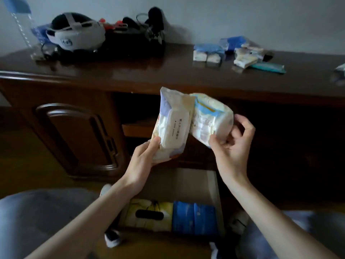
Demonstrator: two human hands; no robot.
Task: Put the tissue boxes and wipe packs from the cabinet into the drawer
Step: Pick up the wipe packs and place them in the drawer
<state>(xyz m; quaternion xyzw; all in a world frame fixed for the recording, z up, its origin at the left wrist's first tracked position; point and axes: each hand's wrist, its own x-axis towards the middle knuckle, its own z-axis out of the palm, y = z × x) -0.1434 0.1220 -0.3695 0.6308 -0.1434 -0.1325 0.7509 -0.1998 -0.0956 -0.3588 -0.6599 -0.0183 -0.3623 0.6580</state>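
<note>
My left hand [142,156] grips the lower end of a wipe pack [172,122] with a white flip lid, held upright. Beside it my right hand [231,144] holds a second soft pack [211,118], white with blue and yellow print, tilted and touching the first. Both packs hang in front of the open dark cabinet [138,113], above the pulled-out drawer [196,182]. At the drawer's near end lie a yellow tissue box [149,215] with a dark slot and a blue pack [194,217].
On the dark wooden top [149,71] stand a white and black headset [74,34], a black bag with cables [138,40], and several small packs and tubes [240,51] at the right. A closed carved door [78,135] is at the left. My knees frame the drawer.
</note>
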